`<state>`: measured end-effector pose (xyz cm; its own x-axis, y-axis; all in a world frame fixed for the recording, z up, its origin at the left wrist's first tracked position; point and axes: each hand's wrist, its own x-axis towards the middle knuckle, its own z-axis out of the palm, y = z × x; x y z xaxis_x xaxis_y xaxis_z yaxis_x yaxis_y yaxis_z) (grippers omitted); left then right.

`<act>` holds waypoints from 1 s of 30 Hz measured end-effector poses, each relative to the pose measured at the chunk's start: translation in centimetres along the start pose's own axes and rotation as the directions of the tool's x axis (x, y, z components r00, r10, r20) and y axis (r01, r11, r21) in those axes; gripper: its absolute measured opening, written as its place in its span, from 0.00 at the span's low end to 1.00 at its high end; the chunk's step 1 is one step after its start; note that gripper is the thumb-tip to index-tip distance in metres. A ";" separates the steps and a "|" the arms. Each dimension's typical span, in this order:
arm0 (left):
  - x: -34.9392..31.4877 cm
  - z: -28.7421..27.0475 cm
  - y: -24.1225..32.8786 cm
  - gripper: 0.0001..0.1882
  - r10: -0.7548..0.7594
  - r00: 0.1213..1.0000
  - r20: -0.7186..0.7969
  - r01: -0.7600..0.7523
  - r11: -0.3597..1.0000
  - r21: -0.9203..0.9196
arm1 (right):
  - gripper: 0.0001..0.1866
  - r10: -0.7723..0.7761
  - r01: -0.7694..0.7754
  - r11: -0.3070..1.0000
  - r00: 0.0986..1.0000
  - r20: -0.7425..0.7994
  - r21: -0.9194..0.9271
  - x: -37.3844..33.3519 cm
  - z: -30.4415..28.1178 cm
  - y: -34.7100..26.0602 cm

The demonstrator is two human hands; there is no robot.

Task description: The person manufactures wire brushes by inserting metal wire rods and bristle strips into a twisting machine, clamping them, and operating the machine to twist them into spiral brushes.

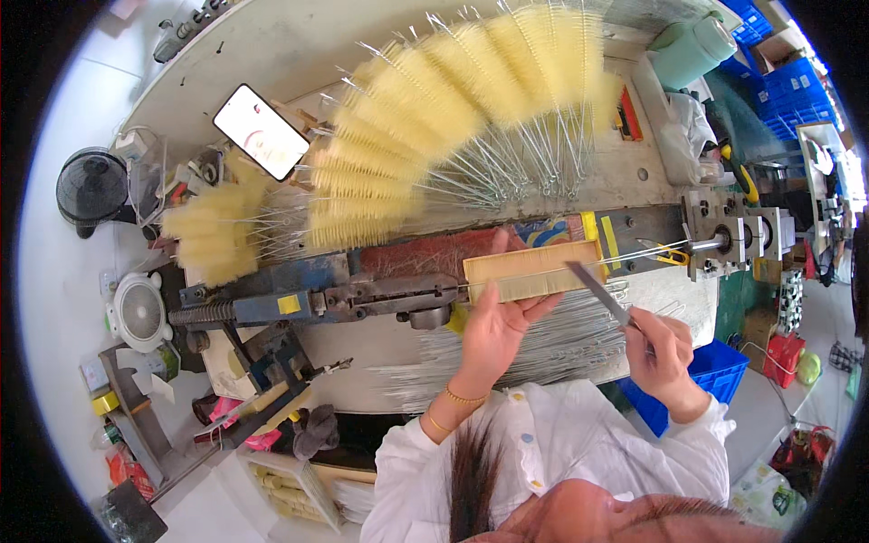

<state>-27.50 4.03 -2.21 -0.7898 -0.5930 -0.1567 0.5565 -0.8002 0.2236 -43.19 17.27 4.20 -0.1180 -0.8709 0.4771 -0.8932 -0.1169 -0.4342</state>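
A flat rectangular layer of pale yellow bristles (529,276) lies along a metal wire (647,253) stretched across the bench machine. Against the near left side of this layer is my left hand (498,330), its fingers stretched out and apart, some partly hidden by the bristles; it appears to grip nothing. My right hand (661,357) is closed round a flat, narrow grey metal strip (599,294), whose far tip reaches over the bristles' right part. The wire runs from the dark clamp (394,297) on the left toward the round chuck (721,238) on the right.
Finished yellow brushes (453,100) fan out behind the machine, with a smaller bunch (213,231) at left. Loose wires (534,339) lie in front of the machine. A lit phone (262,132) rests at back left. A yellow cutter (668,256) lies near the chuck; a blue crate (720,366) stands at right.
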 end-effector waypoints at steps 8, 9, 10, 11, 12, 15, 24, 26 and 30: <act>0.8 0.1 -0.5 0.26 0.079 0.977 -0.200 -0.007 0.940 0.341 | 0.36 0.124 -0.033 0.972 0.913 0.389 -0.231 0.9 -0.6 -2.3; 0.8 0.1 -0.5 0.25 0.064 0.975 -0.213 0.030 0.912 0.410 | 0.36 0.143 -0.044 0.968 0.904 0.403 -0.245 0.9 -0.5 -2.5; 0.8 0.2 -0.5 0.25 0.065 0.975 -0.213 0.029 0.910 0.413 | 0.36 0.158 -0.052 0.966 0.894 0.418 -0.254 0.7 -0.5 -2.5; 0.8 0.3 -0.6 0.26 0.057 0.966 -0.254 0.055 0.909 0.414 | 0.36 0.158 -0.053 0.966 0.896 0.415 -0.253 0.6 -0.4 -2.2; 0.8 0.4 -0.6 0.26 0.048 0.955 -0.294 0.081 0.907 0.414 | 0.35 0.159 -0.052 0.962 0.905 0.394 -0.269 0.7 -0.3 -1.9; 0.3 -0.6 -0.4 0.26 -0.064 0.958 -0.278 0.163 0.922 0.351 | 0.33 0.181 -0.116 0.966 0.941 0.287 -0.231 1.2 -0.7 -0.1; -1.0 -1.4 -1.0 0.18 -0.389 0.905 -0.171 0.415 0.725 0.549 | 0.15 0.368 -0.370 0.882 0.928 0.065 0.291 -1.1 2.4 0.5; -4.1 -0.8 2.6 0.14 -0.589 0.744 -0.315 0.639 0.491 0.592 | 0.15 0.498 -0.526 0.820 0.850 0.172 0.226 -1.6 2.8 -0.2; -9.1 -5.6 4.1 0.13 0.127 0.922 -0.365 0.378 -0.094 0.921 | 0.13 0.360 -0.522 0.773 0.829 0.429 0.360 -2.6 7.7 0.1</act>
<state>-16.59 5.68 -5.22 -0.5633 -0.6814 -0.4673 -0.5885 -0.0661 0.8058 -39.58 15.83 -2.98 -0.2330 -0.9685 -0.0883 -0.4729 0.1922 -0.8599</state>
